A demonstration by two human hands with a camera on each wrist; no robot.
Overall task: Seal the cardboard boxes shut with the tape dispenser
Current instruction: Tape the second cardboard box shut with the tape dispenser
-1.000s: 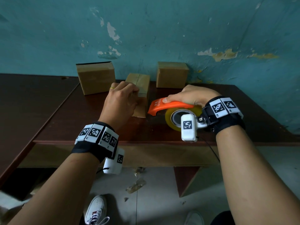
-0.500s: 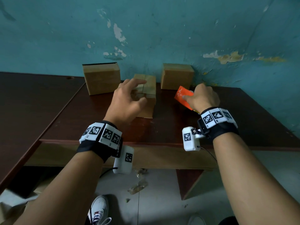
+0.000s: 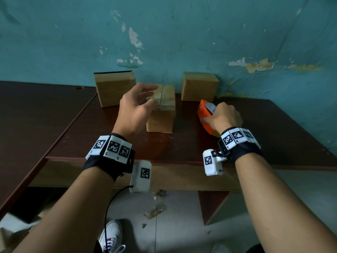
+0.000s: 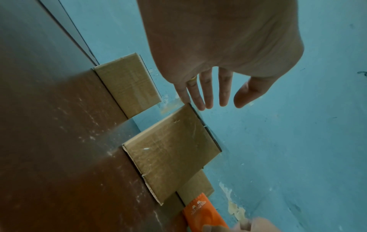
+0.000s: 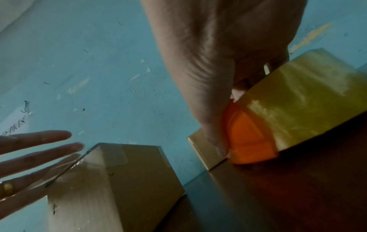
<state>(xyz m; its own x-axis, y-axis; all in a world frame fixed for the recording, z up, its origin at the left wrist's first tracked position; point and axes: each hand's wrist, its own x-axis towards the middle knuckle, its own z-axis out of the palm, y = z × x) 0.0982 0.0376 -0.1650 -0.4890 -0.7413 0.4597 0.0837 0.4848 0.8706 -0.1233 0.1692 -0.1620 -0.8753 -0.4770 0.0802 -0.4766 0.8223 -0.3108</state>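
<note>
Three brown cardboard boxes stand on the dark wooden table. The middle box is nearest, with a seam along its closed top flaps. My left hand hovers over its top left edge with the fingers spread and holding nothing; whether it touches the box I cannot tell. In the left wrist view the straight fingers reach past the middle box. To the right of that box, my right hand grips the orange tape dispenser, tipped up on end. The right wrist view shows its yellowish tape roll.
The left box and the right box stand at the back against the peeling teal wall. A second dark table adjoins on the left. Below the front edge are the floor, scraps and white shoes.
My left hand has lifted off the middle box and spread its fingers. My right hand has carried the dispenser from in front of the box back to the right and tipped it upright.
</note>
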